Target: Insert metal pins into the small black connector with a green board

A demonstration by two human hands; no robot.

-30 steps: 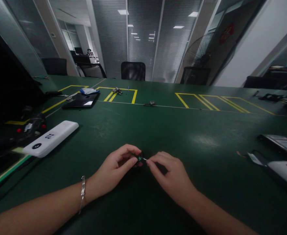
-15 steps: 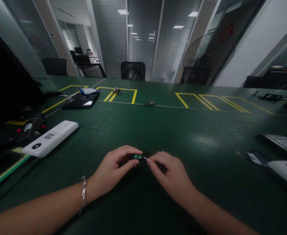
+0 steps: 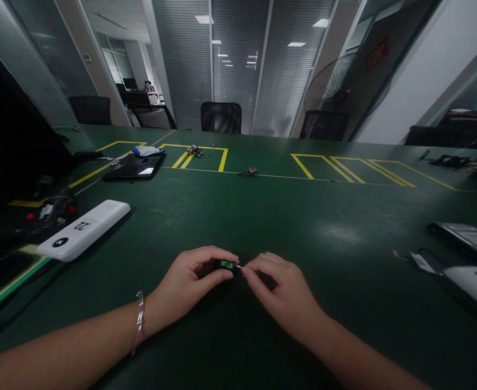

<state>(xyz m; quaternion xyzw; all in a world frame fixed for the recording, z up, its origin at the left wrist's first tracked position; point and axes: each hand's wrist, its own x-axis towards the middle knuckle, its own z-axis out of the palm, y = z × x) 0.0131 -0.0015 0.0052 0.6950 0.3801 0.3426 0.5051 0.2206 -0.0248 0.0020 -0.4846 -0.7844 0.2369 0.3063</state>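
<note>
Between the thumb and fingers of my left hand (image 3: pixel 195 273) is a small green circuit board (image 3: pixel 227 264) with a dark edge. My right hand (image 3: pixel 277 279) pinches a thin, light-coloured piece (image 3: pixel 239 266) whose tip meets the board's right end. Whether it is a wire or a thin tool is too small to tell. Both hands are just above the green table (image 3: pixel 238 216), close together at the lower middle. A clear bracelet (image 3: pixel 139 319) circles my left wrist.
A white power bank (image 3: pixel 86 230) lies at the left, beside a dark device with red buttons (image 3: pixel 55 211). Further back are a black laptop-like slab (image 3: pixel 135 167) and small metal parts (image 3: pixel 195 151). Another white device (image 3: pixel 474 284) and a phone-like slab (image 3: pixel 468 241) lie right.
My left hand and the board have shifted slightly down and to the right, and the board looks tilted differently. My right fingertips have moved slightly left.
</note>
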